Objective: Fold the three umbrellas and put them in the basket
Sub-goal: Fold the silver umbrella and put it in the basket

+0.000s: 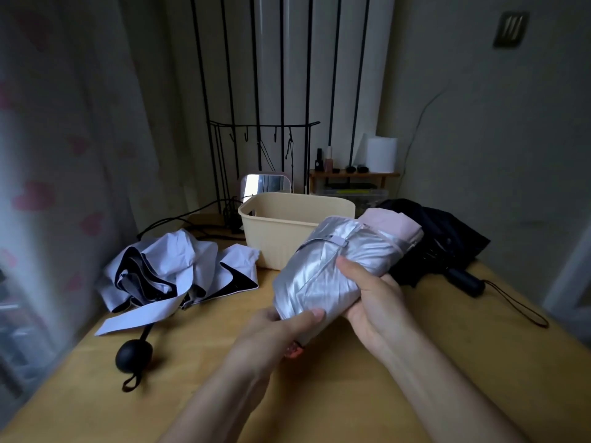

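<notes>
Fingers of the right hand (374, 302) wrap round the middle of the silver-and-pink rolled compact umbrella (323, 279), while the left hand (275, 330) pinches its lower end, thumb pressed flat on the fabric just above the handle. The bundle is held above the yellow wooden table (80, 394), its far end pointing toward the cream ribbed plastic basket (281, 238) just beyond. The roll looks loose, so I judge it best to grip firmly with the right hand, twist the pleats one way and bring the small strap tab (339, 242) round to fasten it before letting go. The basket's mouth appears open, and its near rim is the edge to lift over. To the left lies a crumpled white umbrella with black lining (172, 273). On the right a black umbrella (447, 241) sits beside the basket, so the straight path forward has the most room.
</notes>
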